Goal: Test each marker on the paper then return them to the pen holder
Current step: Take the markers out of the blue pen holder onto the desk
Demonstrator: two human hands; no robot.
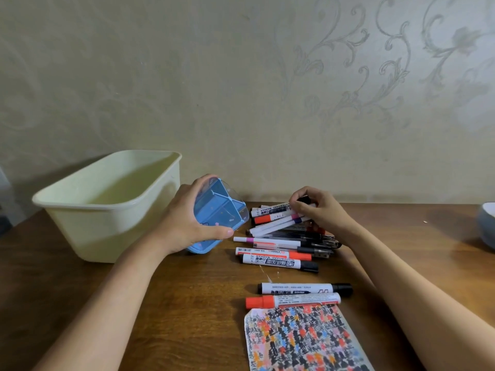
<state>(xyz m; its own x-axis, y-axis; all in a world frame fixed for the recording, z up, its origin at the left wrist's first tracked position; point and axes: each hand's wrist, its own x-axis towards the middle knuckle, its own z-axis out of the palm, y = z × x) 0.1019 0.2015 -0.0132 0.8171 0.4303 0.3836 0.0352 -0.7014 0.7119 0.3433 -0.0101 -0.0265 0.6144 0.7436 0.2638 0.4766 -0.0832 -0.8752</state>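
My left hand (187,223) grips the blue pen holder (217,210), tipped on its side with its divided opening facing right toward a pile of markers and pens (286,236) on the wooden table. My right hand (316,210) rests on the far end of the pile, fingers closed around several markers there. Nearer me lie a black-capped marker (302,288) and a red-capped marker (292,301), side by side. Just below them sits the paper (302,341), covered in coloured scribbles.
A large pale-yellow plastic bin (107,204) stands at the back left, close behind the holder. A grey bowl (487,226) shows at the right edge. The wall runs right behind the table (187,303).
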